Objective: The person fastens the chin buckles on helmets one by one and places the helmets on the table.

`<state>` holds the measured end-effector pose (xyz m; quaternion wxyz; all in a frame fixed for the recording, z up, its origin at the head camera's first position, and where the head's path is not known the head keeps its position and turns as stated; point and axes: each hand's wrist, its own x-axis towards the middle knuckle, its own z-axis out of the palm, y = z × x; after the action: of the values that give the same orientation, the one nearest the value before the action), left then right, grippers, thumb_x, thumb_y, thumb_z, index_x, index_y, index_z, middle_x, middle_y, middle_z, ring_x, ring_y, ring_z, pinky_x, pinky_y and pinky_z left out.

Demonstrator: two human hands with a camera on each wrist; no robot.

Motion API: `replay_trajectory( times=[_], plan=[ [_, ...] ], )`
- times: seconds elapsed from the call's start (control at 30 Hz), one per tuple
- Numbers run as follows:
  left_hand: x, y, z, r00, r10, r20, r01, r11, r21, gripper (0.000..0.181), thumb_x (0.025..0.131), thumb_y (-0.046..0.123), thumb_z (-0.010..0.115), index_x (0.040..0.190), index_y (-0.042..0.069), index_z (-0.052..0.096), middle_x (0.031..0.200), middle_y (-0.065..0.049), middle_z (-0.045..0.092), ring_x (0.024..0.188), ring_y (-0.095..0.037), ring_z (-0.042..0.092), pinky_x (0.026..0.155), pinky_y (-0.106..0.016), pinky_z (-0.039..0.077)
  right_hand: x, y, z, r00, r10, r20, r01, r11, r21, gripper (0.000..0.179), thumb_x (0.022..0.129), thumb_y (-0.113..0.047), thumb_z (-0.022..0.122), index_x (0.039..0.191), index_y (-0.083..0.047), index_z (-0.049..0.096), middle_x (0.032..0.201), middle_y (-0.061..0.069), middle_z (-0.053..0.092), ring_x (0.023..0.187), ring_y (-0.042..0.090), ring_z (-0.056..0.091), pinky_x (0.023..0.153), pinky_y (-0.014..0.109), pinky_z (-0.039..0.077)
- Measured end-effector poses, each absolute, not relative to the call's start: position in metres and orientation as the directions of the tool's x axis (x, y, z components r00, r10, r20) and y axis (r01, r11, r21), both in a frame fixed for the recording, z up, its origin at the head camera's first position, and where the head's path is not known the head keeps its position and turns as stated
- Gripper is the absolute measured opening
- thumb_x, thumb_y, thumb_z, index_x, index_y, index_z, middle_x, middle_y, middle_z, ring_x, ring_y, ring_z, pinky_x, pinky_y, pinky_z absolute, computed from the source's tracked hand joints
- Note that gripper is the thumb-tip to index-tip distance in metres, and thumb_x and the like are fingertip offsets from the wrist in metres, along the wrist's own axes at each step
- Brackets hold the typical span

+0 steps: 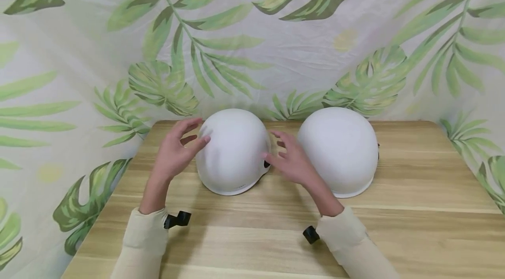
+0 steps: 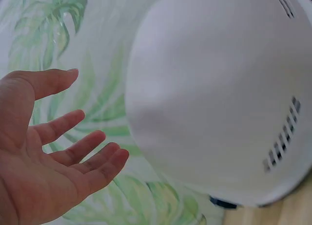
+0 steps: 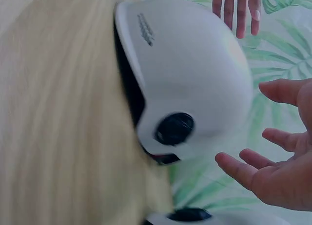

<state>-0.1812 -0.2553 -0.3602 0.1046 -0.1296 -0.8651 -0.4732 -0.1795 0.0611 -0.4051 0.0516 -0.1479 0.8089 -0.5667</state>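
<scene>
Two white helmets rest dome up on the wooden table, side by side. My left hand (image 1: 175,150) is at the left side of the left helmet (image 1: 232,152), fingers spread and holding nothing. In the left wrist view a gap shows between the fingers and the smooth shell, which has slotted vents (image 2: 282,135). On the other side, my right hand (image 1: 289,158) is held between the two helmets with its fingers apart. A round black fitting (image 3: 174,128) shows on the left helmet's side in the right wrist view. The right helmet (image 1: 337,152) stands just beyond my right hand.
The wooden table (image 1: 252,244) reaches back to a hanging cloth (image 1: 276,60) printed with green leaves. Each sleeve carries a small black mount (image 1: 311,235) near the wrist. Both helmets sit near the table's back edge.
</scene>
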Motion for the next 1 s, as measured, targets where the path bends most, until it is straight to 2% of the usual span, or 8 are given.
replay_trajectory(
  times=[0.23,0.53,0.67,0.8,1.0],
  plan=[
    [-0.173,-0.230,-0.349,-0.903,0.171,0.394,0.426,0.478,0.768,0.053,0.096,0.006,0.078,0.144,-0.004,0.058,0.146,-0.021,0.055,0.141,-0.041,0.053,0.109,-0.057,0.051,-0.169,0.097,-0.385,-0.953,-0.274,0.132,-0.222,0.330,-0.918,0.072,0.100,-0.017,0.074,0.162,-0.008,0.039,0.162,0.020,0.038,0.149,0.043,0.041,0.117,0.055,0.044],
    [-0.172,-0.190,-0.343,-0.897,0.216,0.386,0.442,0.415,0.795,0.054,0.096,0.007,0.079,0.146,0.001,0.058,0.148,-0.015,0.057,0.142,-0.037,0.053,0.108,-0.052,0.053,-0.155,0.147,-0.367,-0.961,-0.229,0.155,-0.222,0.306,-0.926,0.068,0.103,-0.013,0.071,0.161,-0.004,0.037,0.167,0.014,0.036,0.151,0.037,0.042,0.119,0.049,0.042],
    [-0.175,-0.168,-0.343,-0.903,0.222,0.366,0.426,0.380,0.821,0.054,0.096,0.010,0.078,0.146,0.004,0.059,0.148,-0.012,0.057,0.142,-0.035,0.053,0.108,-0.050,0.053,-0.149,0.170,-0.358,-0.968,-0.203,0.151,-0.208,0.297,-0.932,0.068,0.103,-0.014,0.071,0.161,-0.003,0.038,0.167,0.014,0.037,0.149,0.036,0.043,0.115,0.030,0.046],
    [-0.180,-0.147,-0.346,-0.912,0.237,0.335,0.403,0.359,0.842,0.054,0.098,0.014,0.077,0.148,0.007,0.058,0.149,-0.011,0.057,0.143,-0.035,0.052,0.109,-0.046,0.053,-0.146,0.195,-0.355,-0.971,-0.167,0.173,-0.219,0.322,-0.921,0.069,0.103,-0.013,0.071,0.162,-0.002,0.037,0.164,0.018,0.037,0.144,0.036,0.046,0.101,0.011,0.048],
    [-0.186,-0.120,-0.349,-0.920,0.265,0.289,0.370,0.345,0.863,0.060,0.099,0.020,0.076,0.153,0.007,0.053,0.154,-0.009,0.054,0.145,-0.030,0.051,0.111,-0.041,0.051,-0.143,0.227,-0.360,-0.982,-0.104,0.160,-0.189,0.397,-0.898,0.072,0.104,-0.017,0.071,0.164,-0.005,0.034,0.161,0.018,0.039,0.137,0.015,0.051,0.094,0.006,0.048]
  ],
)
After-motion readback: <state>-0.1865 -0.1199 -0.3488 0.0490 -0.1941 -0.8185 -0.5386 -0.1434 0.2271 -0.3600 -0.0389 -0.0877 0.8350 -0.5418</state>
